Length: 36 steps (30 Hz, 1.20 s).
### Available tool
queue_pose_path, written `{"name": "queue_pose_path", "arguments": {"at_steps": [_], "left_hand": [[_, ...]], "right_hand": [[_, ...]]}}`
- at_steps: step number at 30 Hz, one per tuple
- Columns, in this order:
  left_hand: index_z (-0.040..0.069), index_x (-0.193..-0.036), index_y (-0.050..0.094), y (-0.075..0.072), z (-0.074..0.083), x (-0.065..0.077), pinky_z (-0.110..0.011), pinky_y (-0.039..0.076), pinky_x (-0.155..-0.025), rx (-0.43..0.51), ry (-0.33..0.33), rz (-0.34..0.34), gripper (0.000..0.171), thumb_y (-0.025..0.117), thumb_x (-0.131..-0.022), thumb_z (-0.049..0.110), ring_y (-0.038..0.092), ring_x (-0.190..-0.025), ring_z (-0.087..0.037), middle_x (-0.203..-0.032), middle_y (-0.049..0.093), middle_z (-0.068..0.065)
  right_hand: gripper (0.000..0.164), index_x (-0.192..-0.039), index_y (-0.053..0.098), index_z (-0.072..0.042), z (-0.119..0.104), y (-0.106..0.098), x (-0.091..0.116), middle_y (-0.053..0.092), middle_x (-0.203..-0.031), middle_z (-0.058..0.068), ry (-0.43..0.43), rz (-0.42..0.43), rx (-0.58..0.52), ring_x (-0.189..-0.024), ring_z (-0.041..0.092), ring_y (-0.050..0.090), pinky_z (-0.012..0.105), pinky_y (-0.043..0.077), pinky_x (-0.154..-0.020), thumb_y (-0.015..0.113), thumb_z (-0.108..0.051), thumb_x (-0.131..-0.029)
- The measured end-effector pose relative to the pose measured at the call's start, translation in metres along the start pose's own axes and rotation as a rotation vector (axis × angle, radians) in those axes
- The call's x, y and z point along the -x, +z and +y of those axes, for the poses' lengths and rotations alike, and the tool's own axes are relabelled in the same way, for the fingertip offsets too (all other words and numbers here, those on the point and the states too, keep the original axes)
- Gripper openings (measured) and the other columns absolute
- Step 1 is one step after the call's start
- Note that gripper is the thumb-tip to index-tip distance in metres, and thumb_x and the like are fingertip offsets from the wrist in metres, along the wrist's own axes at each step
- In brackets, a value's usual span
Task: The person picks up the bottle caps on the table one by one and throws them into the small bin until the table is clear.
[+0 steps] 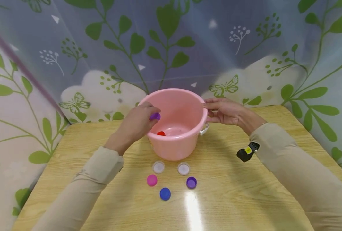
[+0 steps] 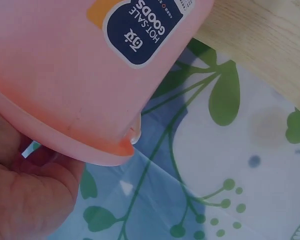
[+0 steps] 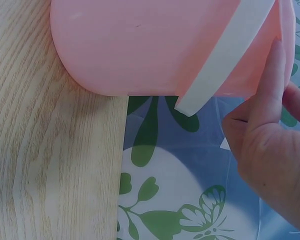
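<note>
A pink bucket [image 1: 174, 146] stands upright on the table. At its left rim, my left hand [image 1: 139, 122] pinches a purple bottle cap [image 1: 155, 116] between thumb and fingers, over the opening. The left wrist view catches part of that hand [image 2: 30, 185] beside the rim, with the cap hidden there. My right hand [image 1: 224, 111] grips the rim on the right side; in the right wrist view, a finger [image 3: 272, 80] lies along the outer wall just under the lip. Inside the bucket, a red cap [image 1: 161, 133] shows near the front wall.
In front of the bucket lie two white caps [image 1: 158, 167], a pink cap [image 1: 152, 180], a blue cap [image 1: 165, 194] and another purple cap [image 1: 191, 182]. A white handle [image 3: 225, 55] hangs against the bucket's side. Behind the wooden table [image 1: 231, 192] hangs a leaf-patterned curtain [image 1: 174, 41].
</note>
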<state>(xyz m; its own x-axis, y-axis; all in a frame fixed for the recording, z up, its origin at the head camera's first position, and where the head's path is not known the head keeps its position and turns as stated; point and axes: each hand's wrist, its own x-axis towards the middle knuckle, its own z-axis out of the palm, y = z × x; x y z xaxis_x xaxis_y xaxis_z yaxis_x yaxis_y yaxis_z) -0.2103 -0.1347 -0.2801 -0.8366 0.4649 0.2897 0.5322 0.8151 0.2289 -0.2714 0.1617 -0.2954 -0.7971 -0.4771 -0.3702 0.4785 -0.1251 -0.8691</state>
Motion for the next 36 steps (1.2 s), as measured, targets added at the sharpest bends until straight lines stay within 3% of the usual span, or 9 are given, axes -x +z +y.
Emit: {"name": "queue_pose_path", "arguments": {"at_steps": [6, 15, 19, 24, 28, 32, 36], "left_hand": [[0.008, -0.105, 0.072, 0.0, -0.001, -0.001, -0.038, 0.051, -0.085, 0.013, 0.009, -0.015, 0.017, 0.07, -0.088, 0.012, 0.059, -0.094, -0.021, -0.099, 0.066, -0.005], [0.008, -0.111, 0.07, -0.001, 0.001, 0.0, -0.04, 0.051, -0.087, 0.019, -0.045, -0.04, 0.027, 0.074, -0.085, 0.013, 0.059, -0.1, -0.023, -0.108, 0.065, -0.007], [0.008, -0.112, 0.069, 0.003, -0.002, 0.004, -0.039, 0.051, -0.086, 0.042, -0.004, 0.051, 0.026, 0.071, -0.087, 0.014, 0.06, -0.098, -0.023, -0.108, 0.064, -0.006], [0.006, -0.11, 0.069, 0.009, -0.005, 0.009, -0.04, 0.054, -0.077, 0.004, 0.087, 0.302, 0.028, 0.072, -0.087, 0.02, 0.06, -0.093, -0.026, -0.105, 0.064, -0.008], [0.004, -0.11, 0.068, 0.013, -0.008, 0.012, -0.042, 0.054, -0.074, -0.007, 0.056, 0.476, 0.032, 0.07, -0.089, 0.028, 0.06, -0.092, -0.028, -0.102, 0.063, -0.011], [0.003, -0.117, 0.064, 0.014, -0.016, 0.019, -0.046, 0.052, -0.078, -0.008, -0.026, 0.526, 0.038, 0.062, -0.094, 0.033, 0.058, -0.098, -0.032, -0.107, 0.061, -0.015], [0.002, -0.12, 0.061, 0.017, -0.028, 0.036, -0.048, 0.051, -0.077, 0.012, -0.118, 0.488, 0.041, 0.053, -0.098, 0.035, 0.056, -0.101, -0.031, -0.111, 0.059, -0.015]], "right_hand": [[0.041, -0.135, 0.042, -0.001, 0.0, 0.001, -0.001, 0.053, -0.094, 0.01, 0.002, 0.0, 0.006, -0.075, 0.014, 0.059, 0.031, 0.057, -0.074, 0.056, -0.011, -0.098], [0.037, -0.129, 0.046, -0.001, 0.001, 0.001, -0.001, 0.055, -0.089, 0.01, -0.007, -0.008, -0.023, -0.073, 0.016, 0.06, 0.031, 0.057, -0.072, 0.058, -0.011, -0.096], [0.037, -0.13, 0.045, -0.001, 0.001, 0.001, -0.001, 0.055, -0.089, 0.01, -0.005, -0.003, -0.031, -0.072, 0.016, 0.061, 0.031, 0.057, -0.071, 0.058, -0.011, -0.097], [0.038, -0.132, 0.043, 0.0, 0.001, 0.001, 0.0, 0.055, -0.087, 0.01, -0.015, 0.002, -0.032, -0.071, 0.016, 0.06, 0.031, 0.057, -0.071, 0.057, -0.01, -0.097], [0.037, -0.131, 0.044, 0.0, 0.0, 0.001, 0.0, 0.055, -0.086, 0.011, -0.021, 0.002, -0.034, -0.07, 0.016, 0.059, 0.032, 0.058, -0.071, 0.056, -0.009, -0.097], [0.035, -0.129, 0.045, 0.0, 0.0, 0.001, -0.001, 0.056, -0.087, 0.011, -0.02, -0.004, -0.035, -0.071, 0.016, 0.06, 0.032, 0.058, -0.071, 0.056, -0.009, -0.097], [0.035, -0.129, 0.044, 0.0, 0.002, 0.002, -0.001, 0.056, -0.088, 0.01, -0.015, 0.006, -0.025, -0.072, 0.015, 0.06, 0.032, 0.057, -0.072, 0.056, -0.01, -0.097]]}}
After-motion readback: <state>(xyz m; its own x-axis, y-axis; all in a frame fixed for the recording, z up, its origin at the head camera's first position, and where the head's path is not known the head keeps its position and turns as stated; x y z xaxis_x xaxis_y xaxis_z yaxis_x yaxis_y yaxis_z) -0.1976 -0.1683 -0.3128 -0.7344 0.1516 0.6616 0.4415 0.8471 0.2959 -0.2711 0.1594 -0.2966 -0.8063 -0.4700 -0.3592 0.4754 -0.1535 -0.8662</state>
